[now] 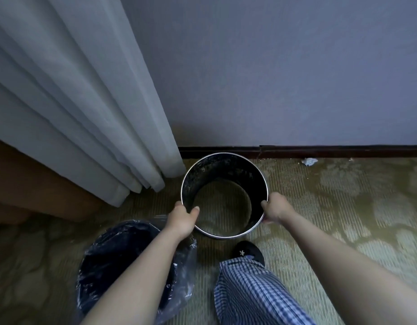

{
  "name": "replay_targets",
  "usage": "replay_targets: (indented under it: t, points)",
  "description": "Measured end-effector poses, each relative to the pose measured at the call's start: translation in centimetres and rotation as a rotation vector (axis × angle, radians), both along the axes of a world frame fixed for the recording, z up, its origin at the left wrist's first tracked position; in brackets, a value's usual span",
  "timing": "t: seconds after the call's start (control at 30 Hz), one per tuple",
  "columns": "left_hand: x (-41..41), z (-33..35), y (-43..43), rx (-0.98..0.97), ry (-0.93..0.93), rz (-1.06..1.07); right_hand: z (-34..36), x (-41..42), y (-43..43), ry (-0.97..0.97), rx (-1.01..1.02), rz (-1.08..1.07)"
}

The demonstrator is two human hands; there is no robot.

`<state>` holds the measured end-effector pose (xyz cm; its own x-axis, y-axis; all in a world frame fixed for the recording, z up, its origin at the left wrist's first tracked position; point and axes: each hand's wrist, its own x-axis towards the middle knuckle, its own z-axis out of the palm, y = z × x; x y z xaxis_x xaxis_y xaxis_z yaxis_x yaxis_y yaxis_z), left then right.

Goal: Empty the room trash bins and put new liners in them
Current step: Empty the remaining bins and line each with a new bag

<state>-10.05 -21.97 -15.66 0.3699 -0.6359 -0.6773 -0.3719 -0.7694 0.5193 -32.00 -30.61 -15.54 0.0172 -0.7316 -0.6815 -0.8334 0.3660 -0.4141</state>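
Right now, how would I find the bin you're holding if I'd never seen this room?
Find the white curtain where it reaches the carpet. Just right of its hem, by the dark baseboard, is a round bin with a shiny metal rim, held by the left hand and right hand. Unlike the other bin nearer the person, it has no plastic bag.

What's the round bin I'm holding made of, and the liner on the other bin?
The round bin is probably metal: its thin rim is bright and silvery, while the inner wall looks dark, dull and smeared. The liner looks like thin clear plastic film: it is wrinkled, see-through and has glossy highlights.
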Motion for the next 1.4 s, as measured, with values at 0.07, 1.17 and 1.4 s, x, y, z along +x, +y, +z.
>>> replay_targets:
  t: [0.07, 1.17, 1.4]
  points:
    - [-0.1, 0.5, 0.6, -0.038, 0.025, 0.068, 1.3, -0.1, 0.4, -0.030, -0.063, -0.002]
    - [11.5, 24.7, 27.3, -0.113, -0.516, -0.019, 25.2, 10.0, 20.7, -0.387, -0.226, 0.291]
    - [12.4, 20.4, 26.7, -0.150, -0.451, 0.084, 21.7, 12.1, 19.7, -0.280, -0.249, 0.350]
